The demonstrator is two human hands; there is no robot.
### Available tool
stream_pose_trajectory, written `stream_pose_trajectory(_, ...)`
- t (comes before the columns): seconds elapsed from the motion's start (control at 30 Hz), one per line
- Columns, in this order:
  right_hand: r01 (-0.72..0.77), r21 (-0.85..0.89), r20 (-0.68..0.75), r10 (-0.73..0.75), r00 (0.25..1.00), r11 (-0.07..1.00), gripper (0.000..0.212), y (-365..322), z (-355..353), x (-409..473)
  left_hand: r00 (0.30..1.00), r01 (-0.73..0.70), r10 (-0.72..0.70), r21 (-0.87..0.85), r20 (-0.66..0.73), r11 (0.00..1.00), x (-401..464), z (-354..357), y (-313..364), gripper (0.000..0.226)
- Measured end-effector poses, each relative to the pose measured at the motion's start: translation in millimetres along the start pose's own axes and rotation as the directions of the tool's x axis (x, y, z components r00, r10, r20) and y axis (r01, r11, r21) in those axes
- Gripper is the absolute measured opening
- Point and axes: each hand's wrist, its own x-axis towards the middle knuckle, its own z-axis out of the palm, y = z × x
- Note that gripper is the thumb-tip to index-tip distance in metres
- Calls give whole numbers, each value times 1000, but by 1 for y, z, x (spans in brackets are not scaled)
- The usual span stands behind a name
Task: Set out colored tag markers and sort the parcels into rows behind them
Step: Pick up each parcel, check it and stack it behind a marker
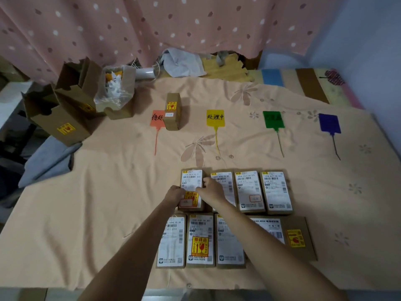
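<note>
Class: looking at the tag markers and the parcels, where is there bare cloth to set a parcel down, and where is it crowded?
Bare cloth lies behind the yellow tag, green tag and purple tag, and between the tags and the near parcels. Crowded: one parcel overlaps the orange tag; both hands, left hand and right hand, hold another parcel.

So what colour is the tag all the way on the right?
Purple, or dark blue-violet. The tag shows best in the head view, lying flat on the bedsheet.
</note>
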Motion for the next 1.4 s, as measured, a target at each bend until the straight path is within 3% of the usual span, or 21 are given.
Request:
stream_pose_trajectory(0.03,9,16,-9,-9,1000,1000,16,-2,0,-1,1000,-1,1,-37,11,999,0,-3,0,28)
stream_pose_trajectory(0.1,28,55,-44,-26,999,998,12,-8,-1,-4,999,-39,41,-116,16,993,-2,-9,3,22)
stream_pose_trajectory(0.17,33,117,-76,-24,997,993,25,-15,-4,-6,997,-82,83,-170,-1,982,-4,-14,8,8)
stream_pose_trajectory(0.37,77,270,-107,-49,993,960,37,-43,-15,-4,979,-200,204,-248,-7,948,-17,-34,35,10)
stream_pose_trajectory(0.5,32,341,-49,-16,999,940,69,-49,-26,-2,950,-301,313,-276,-1,913,-26,-39,57,21)
stream_pose_trajectory(0.7,-3,596,60,-41,997,803,36,-39,-51,-3,926,-227,320,-382,201,896,-36,-36,77,14)
stream_pose_trajectory(0.8,-19,669,89,-55,994,743,23,-34,-58,-9,883,-193,301,-305,361,933,-46,-30,82,49)
stream_pose_trajectory(0.87,-24,707,94,-60,994,707,19,-30,-61,-13,846,-190,296,-268,443,944,-50,-25,82,54)
stream_pose_trajectory(1.07,-1,747,78,-86,993,665,16,-28,-68,-24,834,-235,326,-248,446,940,-59,-12,87,64)
stream_pose_trajectory(1.17,6,763,61,-81,995,646,9,-26,-72,-29,822,-239,331,-247,463,939,-60,-8,88,55)
stream_pose_trajectory(1.27,24,760,51,-97,994,650,12,-23,-74,-33,810,-230,336,-267,481,936,-61,-6,86,44)
stream_pose_trajectory(1.4,35,768,25,-83,996,640,19,-19,-76,-39,801,-232,334,-256,497,938,-60,1,85,54)
